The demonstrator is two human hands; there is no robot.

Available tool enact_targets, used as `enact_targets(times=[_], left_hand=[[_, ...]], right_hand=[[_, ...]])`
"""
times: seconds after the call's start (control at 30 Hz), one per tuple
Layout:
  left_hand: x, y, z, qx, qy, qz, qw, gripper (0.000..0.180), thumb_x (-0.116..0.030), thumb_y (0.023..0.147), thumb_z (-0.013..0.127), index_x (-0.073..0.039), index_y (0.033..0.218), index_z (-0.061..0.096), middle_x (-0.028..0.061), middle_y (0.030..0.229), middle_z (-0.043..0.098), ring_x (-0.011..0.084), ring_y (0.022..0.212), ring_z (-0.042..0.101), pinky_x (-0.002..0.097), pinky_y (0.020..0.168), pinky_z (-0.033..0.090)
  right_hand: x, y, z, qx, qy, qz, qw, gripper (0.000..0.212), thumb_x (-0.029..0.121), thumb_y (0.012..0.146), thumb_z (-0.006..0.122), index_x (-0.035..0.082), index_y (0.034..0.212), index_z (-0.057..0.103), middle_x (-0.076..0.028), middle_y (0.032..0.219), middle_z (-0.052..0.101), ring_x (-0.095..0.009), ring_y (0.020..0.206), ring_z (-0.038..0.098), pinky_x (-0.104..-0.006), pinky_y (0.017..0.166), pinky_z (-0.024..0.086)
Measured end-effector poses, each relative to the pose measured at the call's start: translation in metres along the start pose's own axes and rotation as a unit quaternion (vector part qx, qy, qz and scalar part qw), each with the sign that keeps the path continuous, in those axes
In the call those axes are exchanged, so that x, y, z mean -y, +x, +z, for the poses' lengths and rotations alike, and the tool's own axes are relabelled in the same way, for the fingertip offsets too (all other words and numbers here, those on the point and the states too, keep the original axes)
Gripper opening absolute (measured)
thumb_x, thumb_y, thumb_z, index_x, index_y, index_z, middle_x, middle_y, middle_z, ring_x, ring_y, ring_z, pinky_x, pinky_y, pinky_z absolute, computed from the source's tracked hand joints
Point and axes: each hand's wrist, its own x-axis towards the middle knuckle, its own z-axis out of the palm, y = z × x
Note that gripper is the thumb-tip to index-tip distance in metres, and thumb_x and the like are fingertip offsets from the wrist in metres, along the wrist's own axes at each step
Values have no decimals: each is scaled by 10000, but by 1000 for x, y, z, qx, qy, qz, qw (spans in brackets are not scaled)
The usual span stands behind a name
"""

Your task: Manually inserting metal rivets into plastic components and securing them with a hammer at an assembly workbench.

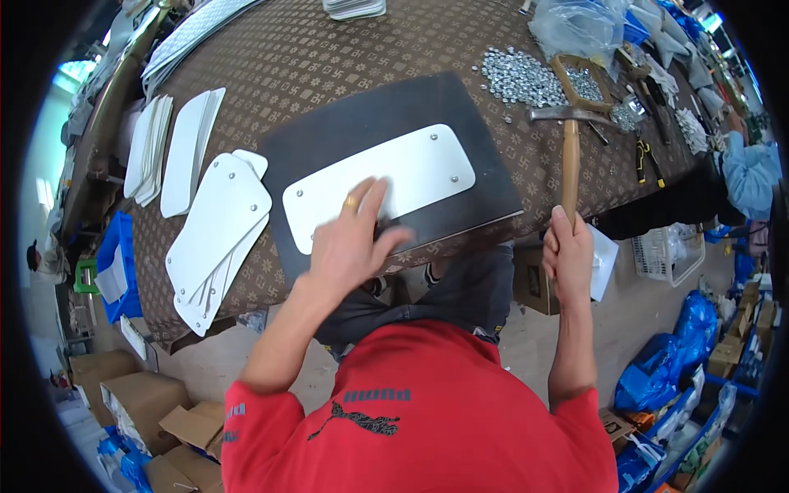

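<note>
A long white panel (pixel 411 168) with rounded corners lies on a dark flat board (pixel 329 131), a metal stud near each corner. My left hand (pixel 349 238) rests over the panel's near edge, fingers spread and partly blurred, with a ring on one finger. Farther right, my right hand (pixel 569 251) grips the wooden handle of a hammer (pixel 570 164); its metal head is over the tabletop, by a small tray of metal bits. Left of the board, several studded white panels (pixel 218 222) lie fanned out in a loose pile.
Stacks of plain white panels (pixel 191 152) stand at the left of the patterned brown tablecloth (pixel 329 62). At far right lie loose metal studs (pixel 522 76), an open tray (pixel 592 104), a clear plastic bag (pixel 579 29) and yellow-black pliers (pixel 649 164). Another person's blue sleeve (pixel 749 177) shows beyond.
</note>
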Motion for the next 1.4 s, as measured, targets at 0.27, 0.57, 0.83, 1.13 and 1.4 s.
enact_targets(times=[0.27, 0.57, 0.83, 1.13, 1.4], left_hand=[[6, -56, -38, 62, 191, 150, 968, 315, -150, 920, 685, -47, 1218, 686, 131, 1153, 716, 262, 633, 672, 331, 636, 556], [-32, -43, -149, -47, -268, -185, 944, 179, -29, 864, 782, 6, 1034, 738, 55, 802, 719, 88, 643, 619, 236, 588, 469], [-19, -59, -113, -44, -428, -247, 868, 157, -103, 904, 792, 18, 985, 734, 29, 805, 713, 64, 699, 618, 222, 644, 490], [-16, -71, -102, -21, -463, -261, 847, 165, -94, 889, 806, 7, 997, 735, 33, 816, 722, 57, 713, 621, 216, 642, 482], [-36, -31, -92, -67, -368, -207, 904, 160, -113, 889, 800, -7, 982, 726, -23, 755, 659, 33, 670, 574, 203, 589, 446]], right_hand=[[-38, 22, -3, -40, 185, 82, 979, 307, 379, 1069, 539, 125, 897, 510, 32, 597, 432, -76, 432, 375, -274, 387, 345], [43, -13, 18, -52, -230, -243, 941, 472, 411, 1086, 480, -14, 1223, 633, -131, 1054, 708, -181, 996, 665, -348, 922, 512], [65, -25, 90, 303, 63, -156, 938, 385, 258, 1042, 571, -42, 1279, 620, -89, 1100, 700, -145, 920, 689, -289, 799, 557], [61, -27, 93, 280, 43, -105, 953, 319, 200, 1012, 594, -36, 1213, 671, -51, 965, 716, -103, 841, 687, -260, 747, 557], [47, -37, 110, 299, 5, -103, 949, 290, 192, 1016, 603, -34, 1177, 684, -21, 960, 712, -75, 841, 657, -236, 764, 529]])
